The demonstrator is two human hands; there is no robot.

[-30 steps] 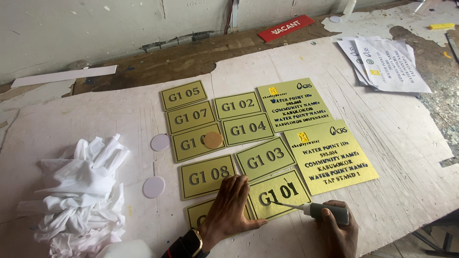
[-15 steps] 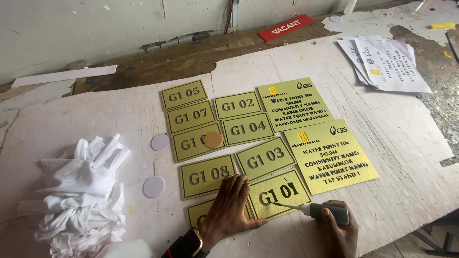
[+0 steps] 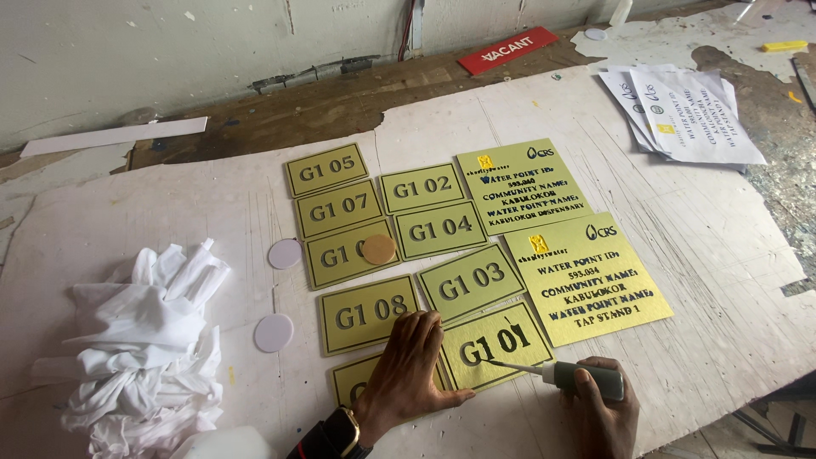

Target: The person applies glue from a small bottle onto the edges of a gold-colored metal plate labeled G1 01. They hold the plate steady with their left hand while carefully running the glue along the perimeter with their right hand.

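Right hand grips applicator bottle | nozzle touches gold plate | left hand beside

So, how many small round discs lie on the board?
3: two pale discs on the board left of the gold plates, one tan disc on a plate. Others may be hidden.

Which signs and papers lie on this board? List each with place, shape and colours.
Small plates: board centre, gold rectangles, dark engraving.
Two large plates: right of them, yellow, dark lettering.
Red sign: by the wall, narrow.
Printed sheets: far right, white.
Left hand steadies one plate; right hand holds a applicator.
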